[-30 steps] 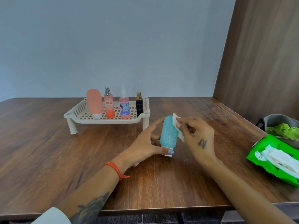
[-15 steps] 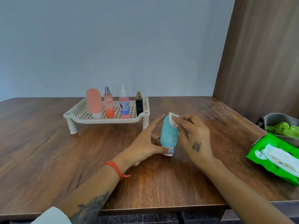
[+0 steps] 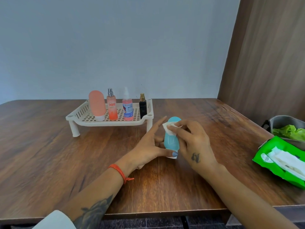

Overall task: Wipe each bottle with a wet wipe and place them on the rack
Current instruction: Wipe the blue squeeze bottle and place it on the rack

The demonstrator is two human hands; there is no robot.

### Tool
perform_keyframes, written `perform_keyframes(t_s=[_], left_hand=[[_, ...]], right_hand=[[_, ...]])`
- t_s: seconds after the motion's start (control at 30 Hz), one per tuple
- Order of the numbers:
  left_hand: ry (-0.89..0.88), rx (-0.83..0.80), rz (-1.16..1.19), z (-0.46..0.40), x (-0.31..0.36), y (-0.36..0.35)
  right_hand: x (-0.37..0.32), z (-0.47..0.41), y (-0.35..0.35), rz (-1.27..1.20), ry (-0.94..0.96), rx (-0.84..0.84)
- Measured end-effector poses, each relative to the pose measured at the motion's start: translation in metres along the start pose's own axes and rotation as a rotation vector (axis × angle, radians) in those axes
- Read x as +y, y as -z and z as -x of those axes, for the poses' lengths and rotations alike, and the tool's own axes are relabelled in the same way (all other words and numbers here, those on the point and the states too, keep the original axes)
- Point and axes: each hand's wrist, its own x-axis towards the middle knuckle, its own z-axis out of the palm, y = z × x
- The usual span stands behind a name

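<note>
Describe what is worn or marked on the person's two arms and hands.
The left hand has a thumbnail painted pale blue, and its wrist carries a knotted orange-red thread bracelet. A large dark tattoo covers the left forearm, above a white sleeve cuff. The right hand bears a small dark tattoo on its back; that forearm is bare, with no sleeve in view.

The wooden table [image 3: 49, 154] carries a rack [image 3: 85, 120] at eleven o'clock, a teal bottle [image 3: 171, 141] centrally, a wipes pack [image 3: 279, 171] at three o'clock.
</note>
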Motion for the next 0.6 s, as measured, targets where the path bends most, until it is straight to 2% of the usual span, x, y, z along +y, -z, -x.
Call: perform_keyframes(t_s=[0.17,0.23,0.3,0.37,0.43,0.6], left_hand=[[0.017,0.006,-0.078,-0.001,0.000,-0.001],[0.026,0.019,-0.083,-0.001,0.000,-0.001],[0.027,0.029,-0.055,-0.001,0.000,0.000],[0.027,0.035,-0.014,-0.001,0.000,-0.001],[0.033,0.040,0.003,-0.001,0.001,-0.001],[0.030,0.025,-0.021,-0.001,0.001,-0.001]], right_hand=[[0.009,-0.002,-0.004,-0.113,-0.268,0.094],[0.010,-0.002,-0.002,-0.129,-0.319,0.116],[0.007,-0.001,0.002,-0.129,-0.211,0.121],[0.002,0.003,0.005,-0.123,-0.047,0.044],[-0.003,0.004,0.006,-0.089,0.029,-0.044],[0.002,0.000,0.002,-0.127,-0.100,0.034]])
